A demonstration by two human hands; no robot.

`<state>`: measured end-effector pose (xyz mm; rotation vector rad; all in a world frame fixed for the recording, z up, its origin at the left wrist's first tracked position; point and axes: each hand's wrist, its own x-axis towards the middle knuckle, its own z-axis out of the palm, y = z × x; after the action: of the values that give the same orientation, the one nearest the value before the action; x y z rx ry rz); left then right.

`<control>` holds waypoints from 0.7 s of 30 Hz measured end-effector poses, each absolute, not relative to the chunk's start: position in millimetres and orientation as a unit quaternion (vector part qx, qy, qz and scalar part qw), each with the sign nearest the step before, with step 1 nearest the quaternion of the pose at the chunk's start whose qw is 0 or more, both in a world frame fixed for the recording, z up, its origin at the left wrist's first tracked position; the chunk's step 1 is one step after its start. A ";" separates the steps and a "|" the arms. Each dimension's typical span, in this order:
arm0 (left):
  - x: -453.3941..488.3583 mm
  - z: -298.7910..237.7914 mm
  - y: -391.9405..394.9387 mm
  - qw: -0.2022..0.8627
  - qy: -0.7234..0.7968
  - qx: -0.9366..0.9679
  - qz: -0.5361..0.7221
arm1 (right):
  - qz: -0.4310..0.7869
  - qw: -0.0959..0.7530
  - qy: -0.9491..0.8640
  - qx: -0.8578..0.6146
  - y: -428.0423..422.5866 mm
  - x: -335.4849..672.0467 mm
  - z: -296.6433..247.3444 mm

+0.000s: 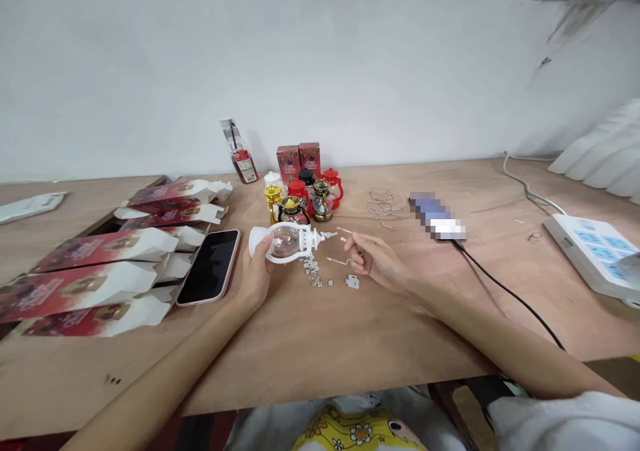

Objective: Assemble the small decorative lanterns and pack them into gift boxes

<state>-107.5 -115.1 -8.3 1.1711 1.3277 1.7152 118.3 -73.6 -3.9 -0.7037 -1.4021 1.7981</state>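
My left hand is closed around a small white lantern with a clear globe, tipped on its side with its top facing right. Just right of that top, my right hand pinches a thin bent wire handle, whose ends point toward the lantern. Button cells lie scattered on the table below the lantern. A small white plastic piece rests under my right hand. Behind the lantern stand several small lanterns, among them a gold one and a red one.
More wire handles lie in a loose pile. Flattened red boxes and a dark phone are at left. A bottle and two red boxes stand behind. A second phone with a cable and a power strip are right.
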 end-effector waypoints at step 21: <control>-111.8 1.5 -113.8 0.455 0.476 0.370 0.655 | -0.031 0.216 -0.974 -0.056 -116.8 114.5 -15.5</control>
<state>-111.8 -113.8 1.5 0.9124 1.1746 1.6166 114.5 -116.8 -15.5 -0.1552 -2.7000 -0.0849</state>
